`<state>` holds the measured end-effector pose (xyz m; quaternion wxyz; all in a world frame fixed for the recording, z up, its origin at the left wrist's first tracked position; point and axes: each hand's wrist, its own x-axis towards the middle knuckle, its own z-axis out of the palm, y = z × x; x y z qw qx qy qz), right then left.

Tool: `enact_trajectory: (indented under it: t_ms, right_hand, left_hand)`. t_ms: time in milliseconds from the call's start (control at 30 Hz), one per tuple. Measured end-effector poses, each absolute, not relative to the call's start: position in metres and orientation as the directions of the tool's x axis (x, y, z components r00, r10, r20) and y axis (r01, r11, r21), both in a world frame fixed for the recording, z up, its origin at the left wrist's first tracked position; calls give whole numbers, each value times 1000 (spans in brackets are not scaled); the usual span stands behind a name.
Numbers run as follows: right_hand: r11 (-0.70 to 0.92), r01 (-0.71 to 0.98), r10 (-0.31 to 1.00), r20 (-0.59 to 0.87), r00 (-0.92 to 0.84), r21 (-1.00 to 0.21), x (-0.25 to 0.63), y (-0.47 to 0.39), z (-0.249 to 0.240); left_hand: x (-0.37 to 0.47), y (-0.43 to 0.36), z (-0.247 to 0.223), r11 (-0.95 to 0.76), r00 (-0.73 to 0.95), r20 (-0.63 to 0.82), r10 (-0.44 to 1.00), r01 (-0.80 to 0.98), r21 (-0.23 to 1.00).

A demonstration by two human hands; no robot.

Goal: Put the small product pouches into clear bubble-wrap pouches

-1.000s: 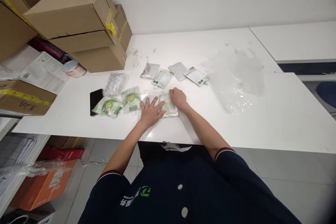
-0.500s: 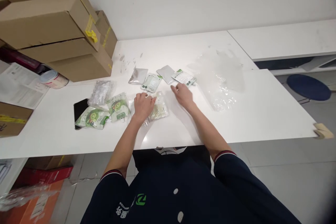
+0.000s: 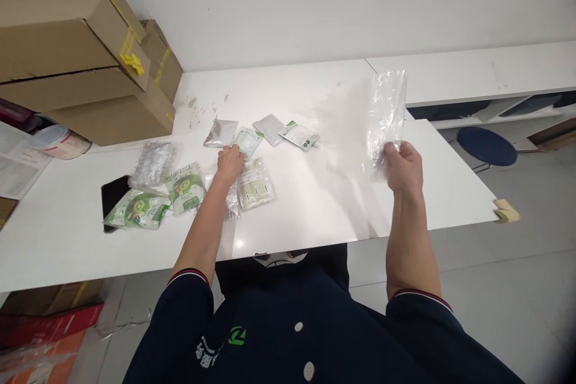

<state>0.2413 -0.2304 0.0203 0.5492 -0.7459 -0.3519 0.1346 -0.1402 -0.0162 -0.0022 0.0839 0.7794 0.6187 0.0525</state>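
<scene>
Raised over the right of the table, my right hand [image 3: 405,169] is closed on a clear plastic bag [image 3: 387,109] that stands up above its fingers. My left hand [image 3: 230,163] rests with loosely bent, spread fingers at the lower edge of a green-and-white sachet [image 3: 248,140], which lies flat. A silver sachet [image 3: 221,132] lies just beyond that hand, and another silver sachet [image 3: 270,129] and a printed sachet [image 3: 299,135] lie to its right. Beside my left wrist is a clear-wrapped pale green pack [image 3: 255,185]. Another clear wrapper is partly hidden under that forearm.
Two green kiwi-print packs, one upright-printed [image 3: 185,189] and one crumpled [image 3: 138,210], lie left near a bubble-wrapped bundle [image 3: 153,163] and a dark flat device [image 3: 112,195]. Cardboard boxes [image 3: 90,66] and a tub [image 3: 63,142] stand further left. A blue stool [image 3: 486,145] is at right.
My right hand has moved right and lifted the clear bag off the table. My left hand has slid from the pale green pack up to the green-and-white sachet. The view has shifted slightly right.
</scene>
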Motion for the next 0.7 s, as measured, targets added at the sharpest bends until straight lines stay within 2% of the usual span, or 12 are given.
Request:
enact_trajectory:
  t_ms: [100, 200, 233, 300, 367, 400, 467, 533, 600, 633, 700]
  right_hand:
    - [20, 172, 634, 146, 760, -985, 226, -229, 28]
    - [41, 35, 692, 54, 720, -999, 197, -224, 23]
    - [31, 5, 719, 26, 694, -999, 187, -222, 18]
    - [9, -34, 773, -15, 635, -999, 166, -219, 8]
    - [-23, -39, 807, -41, 590, -999, 147, -218, -5]
    - [-37, -33, 812, -49, 581, -999, 139, -219, -11]
    - [-71, -26, 808, -72, 585, -997, 128, -221, -21]
    - [-128, 1, 801, -103, 589, -992, 123, -226, -28]
    - [-168, 55, 761, -95, 642, -984, 126, -234, -28]
    - [-158, 78, 715, -60, 697, -984, 131, -239, -26]
    - [-83, 111, 551, 47, 833, -990, 147, -251, -18]
  left_hand:
    - [-135, -23, 6, -247, 232, 86, 969, 926, 287]
    - [-113, -49, 21, -350, 278, 212, 937, 767, 538]
    - [-103, -62, 26, -354, 303, 197, 933, 663, 660]
    - [-81, -90, 33, -260, 438, 61, 897, 411, 874]
    - [-64, -115, 37, -124, 575, -68, 815, 289, 949]
    - [-57, -123, 38, -125, 603, -77, 794, 286, 950]
    - [-48, -133, 43, -279, 578, 23, 816, 358, 891]
    - [-42, -136, 51, -531, 534, 257, 806, 459, 712]
    - [-39, -138, 61, -729, 566, 462, 683, 494, 473]
    - [-38, -141, 65, -805, 621, 513, 593, 471, 361]
    - [-40, -151, 67, -913, 761, 508, 404, 369, 173]
